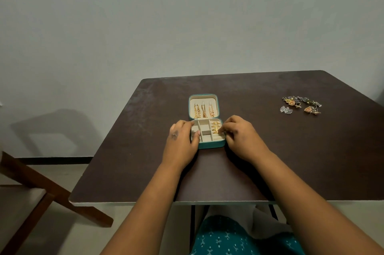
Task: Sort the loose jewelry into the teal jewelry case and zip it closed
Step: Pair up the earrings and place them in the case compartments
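Right between the two hands sits the teal jewelry case (207, 145), lying open on the dark table (291, 161), its lid laid flat on the far side of the fingers. The left hand (181, 142) grips the case's left wall, fingers curled over the rim with a thumb tip dipping into the left compartment. The right hand (242, 137) has its fingertips (225, 130) bunched together at the ring rolls on the case's right side; they seem to pinch something small there, though what it is cannot be made out. Gold rings (216, 126) sit in the rolls just beyond those fingertips, and gold chains (202, 111) hang in the lid (204, 107) farther off.

Loose earrings (300, 105) lie in a small heap well to the right of the right hand's fingers, near the table's right edge. Bare tabletop stretches between that heap and the case, and also beyond the lid up to the far edge by the wall (166, 15). Left of the left fingers the table's edge comes fairly soon.

A wooden chair (41, 188) is cut off at the left border. The earrings' individual shapes are too small to tell apart.
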